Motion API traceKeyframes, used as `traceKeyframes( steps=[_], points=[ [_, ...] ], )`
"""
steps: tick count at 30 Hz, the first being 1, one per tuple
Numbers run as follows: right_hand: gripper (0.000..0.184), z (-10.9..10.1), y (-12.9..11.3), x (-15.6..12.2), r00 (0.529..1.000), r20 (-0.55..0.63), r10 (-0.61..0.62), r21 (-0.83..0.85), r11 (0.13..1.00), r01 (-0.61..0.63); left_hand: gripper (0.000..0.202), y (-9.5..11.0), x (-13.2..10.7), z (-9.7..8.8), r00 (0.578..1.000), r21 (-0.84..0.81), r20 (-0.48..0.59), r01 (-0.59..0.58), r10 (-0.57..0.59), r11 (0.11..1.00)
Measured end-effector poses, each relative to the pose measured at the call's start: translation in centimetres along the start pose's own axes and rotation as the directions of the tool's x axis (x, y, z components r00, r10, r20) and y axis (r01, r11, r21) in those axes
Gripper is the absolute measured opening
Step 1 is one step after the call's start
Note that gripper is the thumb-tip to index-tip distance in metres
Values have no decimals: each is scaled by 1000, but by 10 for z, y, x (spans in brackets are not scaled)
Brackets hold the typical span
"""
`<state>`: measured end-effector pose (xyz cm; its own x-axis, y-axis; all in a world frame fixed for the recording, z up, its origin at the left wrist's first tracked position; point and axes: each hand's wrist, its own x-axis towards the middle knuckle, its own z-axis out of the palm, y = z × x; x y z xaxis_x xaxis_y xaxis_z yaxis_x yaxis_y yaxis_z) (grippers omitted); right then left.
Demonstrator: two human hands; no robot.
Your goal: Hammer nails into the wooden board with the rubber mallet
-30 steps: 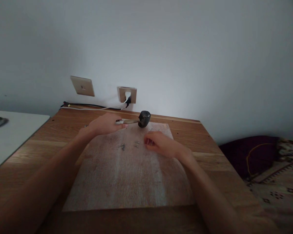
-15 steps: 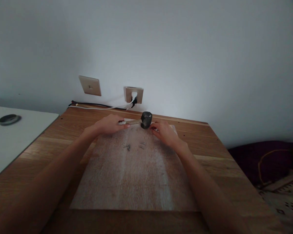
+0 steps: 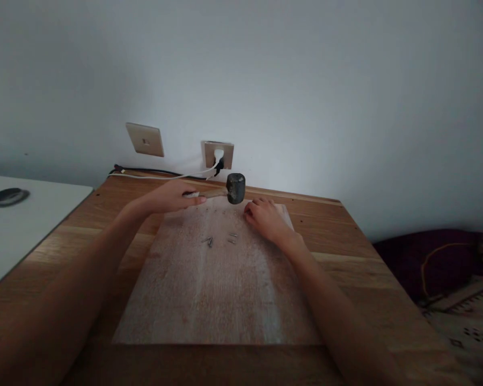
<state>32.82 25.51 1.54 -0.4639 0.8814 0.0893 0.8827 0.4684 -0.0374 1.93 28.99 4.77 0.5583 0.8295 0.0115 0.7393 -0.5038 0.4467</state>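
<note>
My left hand (image 3: 169, 197) is wrapped around the wooden handle of a rubber mallet (image 3: 236, 188). The mallet's dark head is raised above the far part of a pale wooden board (image 3: 209, 300). Close to the head, on the right, my right hand (image 3: 266, 219) rests at the board's far right part. Its fingers are curled together, and whatever they pinch is hidden. Several loose nails (image 3: 210, 242) lie mid-board, with another small group of nails (image 3: 232, 237) to their right. Tiny points, too small to make out, run in a row along the far edge.
The board lies on a wooden table (image 3: 346, 279) against a wall. Behind it are a wall socket (image 3: 219, 155) with plugs and a white cable (image 3: 165, 177). On the left, a white surface (image 3: 32, 230) carries a dark round object (image 3: 8, 197). Purple fabric (image 3: 446, 260) shows at right.
The mallet has lifted off from beside my right fingers, up and slightly left, with my left hand. My right hand stays in nearly the same place. The view has shifted slightly.
</note>
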Motion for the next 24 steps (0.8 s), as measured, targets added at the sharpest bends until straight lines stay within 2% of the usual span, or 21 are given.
traceKeyframes(
  steps=[3,7,12,15,17,19,22,24],
  points=[
    [20,6,2,2,1000,1,31,24,999,-31,55,6,-1,-4,999,-1,-9,-38,38,999],
    [24,6,10,3,998,10,63,71,995,-63,54,18,2,4,998,21,14,-65,65,998],
    [53,-10,30,-6,993,12,119,127,985,-120,53,23,6,19,999,55,36,-20,18,998],
    [55,-22,38,-11,992,8,127,155,980,-127,55,21,7,23,1000,47,22,-22,21,999],
    [48,-29,38,-13,994,5,106,194,976,-105,55,20,7,22,1000,49,10,-25,25,998],
    [33,-36,33,-15,998,28,63,235,970,-67,56,19,7,21,1000,59,11,-26,25,998],
    [9,-41,16,-16,995,96,-33,275,961,5,55,16,5,15,999,73,20,-39,38,997],
    [5,-38,0,-17,984,131,-122,307,949,77,54,13,4,10,999,83,17,-35,33,996]
  ],
)
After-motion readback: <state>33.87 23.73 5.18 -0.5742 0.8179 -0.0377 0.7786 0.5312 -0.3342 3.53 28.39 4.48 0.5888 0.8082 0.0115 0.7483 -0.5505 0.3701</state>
